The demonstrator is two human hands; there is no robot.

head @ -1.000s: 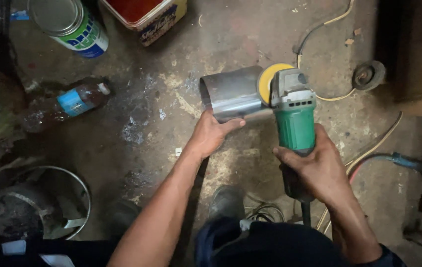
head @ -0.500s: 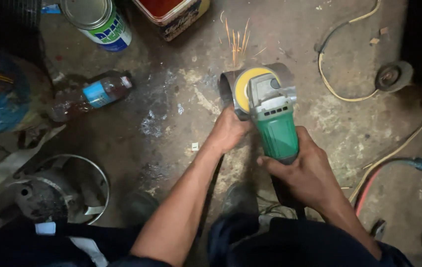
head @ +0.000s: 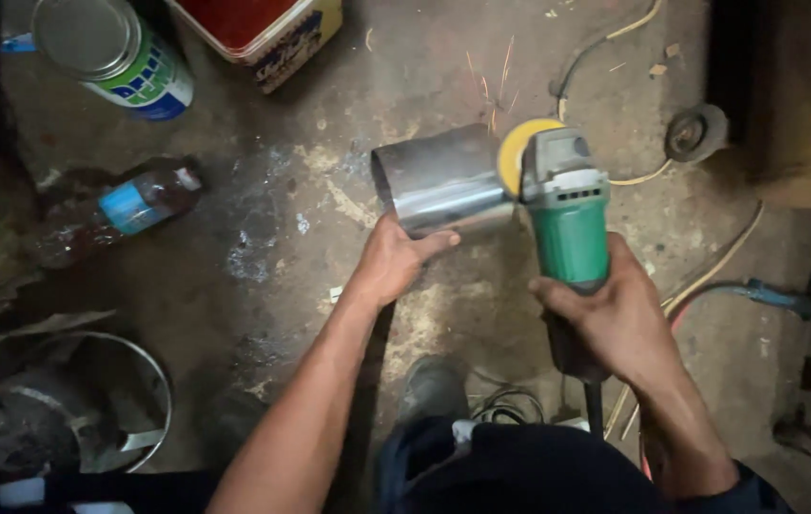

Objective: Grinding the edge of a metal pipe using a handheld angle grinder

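Note:
A curved piece of shiny sheet metal [head: 443, 179] stands on the dirty concrete floor. My left hand [head: 394, 257] grips its near edge. My right hand [head: 619, 319] is wrapped around the body of a green angle grinder [head: 569, 224]. The grinder's yellow disc [head: 519, 148] touches the metal's right edge, and a few sparks [head: 496, 86] fly up and away from it. My shoe [head: 432, 385] rests on the floor below the metal.
A tin can [head: 110, 52] and a red-lidded box [head: 258, 29] lie at the top left. A plastic bottle [head: 115, 214] lies to the left. A metal bowl-shaped part [head: 63, 405] is at the lower left. Cables [head: 700, 276] and a small wheel [head: 695, 133] lie to the right.
The grinder has shifted from over the middle of the metal piece to its right edge. Sparks still fly. My left hand stays on the metal's near edge.

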